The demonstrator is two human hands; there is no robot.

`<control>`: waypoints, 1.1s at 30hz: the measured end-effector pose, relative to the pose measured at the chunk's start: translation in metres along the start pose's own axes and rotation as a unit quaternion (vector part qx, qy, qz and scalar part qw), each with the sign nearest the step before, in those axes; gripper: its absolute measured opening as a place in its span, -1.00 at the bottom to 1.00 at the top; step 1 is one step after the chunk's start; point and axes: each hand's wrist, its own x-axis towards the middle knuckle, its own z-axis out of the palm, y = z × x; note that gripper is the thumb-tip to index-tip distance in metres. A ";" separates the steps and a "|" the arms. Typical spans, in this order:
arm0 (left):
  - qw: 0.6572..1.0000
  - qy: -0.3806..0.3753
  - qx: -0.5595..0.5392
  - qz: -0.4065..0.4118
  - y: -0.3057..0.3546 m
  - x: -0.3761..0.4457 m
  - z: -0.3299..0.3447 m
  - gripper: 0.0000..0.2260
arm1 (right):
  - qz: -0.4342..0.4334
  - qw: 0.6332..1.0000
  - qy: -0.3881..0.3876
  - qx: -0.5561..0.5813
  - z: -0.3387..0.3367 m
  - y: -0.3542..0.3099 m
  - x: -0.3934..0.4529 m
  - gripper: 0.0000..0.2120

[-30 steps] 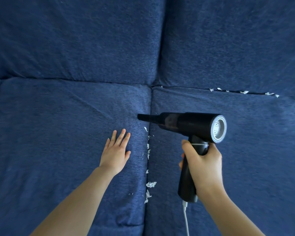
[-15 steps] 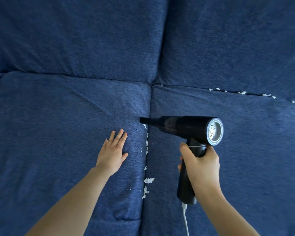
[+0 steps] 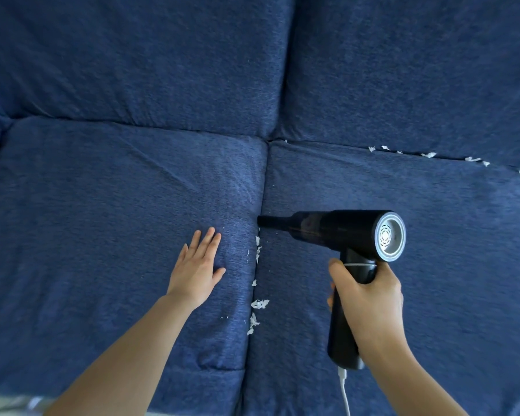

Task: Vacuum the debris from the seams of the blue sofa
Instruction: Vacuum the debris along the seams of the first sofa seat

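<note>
head cam looks down on a blue woven-fabric sofa [image 3: 102, 205], two seat cushions in the lower half of the frame, two back cushions across the top. right hand [image 3: 368, 298] at lower right of centre, fingers and thumb wrapped round the upright grip of a black pistol-shaped handheld vacuum [image 3: 336, 232]; its barrel lies about level at centre right, round silver vented rear cap facing the camera, narrow black nozzle tip pointing left and sitting at the vertical seam [image 3: 260, 187] between the two seat cushions, just right of frame centre. cannot tell whether the tip touches the fabric. a white cable [image 3: 344, 391] leaves the bottom of the grip and runs off the lower edge. left hand [image 3: 197, 270] lies flat, palm down, on the left seat cushion just left of that seam, fingers straight and close together, thumb out to the right, holding nothing. white shredded paper-like scraps [image 3: 258, 304] sit along the vertical seam below the nozzle, from just under the tip down to lower centre, a few specks on the left cushion beside the hand. more white scraps [image 3: 428, 154] dot the horizontal seam between right seat cushion and right back cushion, upper right of the frame, well apart from the nozzle.
</note>
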 end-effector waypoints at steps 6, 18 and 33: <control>1.000 0.017 -0.008 -0.011 0.006 -0.016 0.009 -0.34 | 0.009 1.000 -0.006 0.000 -0.009 0.011 -0.005 -0.83; 1.000 -0.011 -0.002 -0.029 0.011 -0.032 0.011 -0.37 | 0.013 0.998 -0.050 0.027 -0.016 0.014 -0.021 -0.82; 0.999 -0.008 0.011 -0.038 0.013 -0.041 0.019 -0.43 | -0.015 0.996 -0.068 0.049 -0.003 0.014 -0.025 -0.81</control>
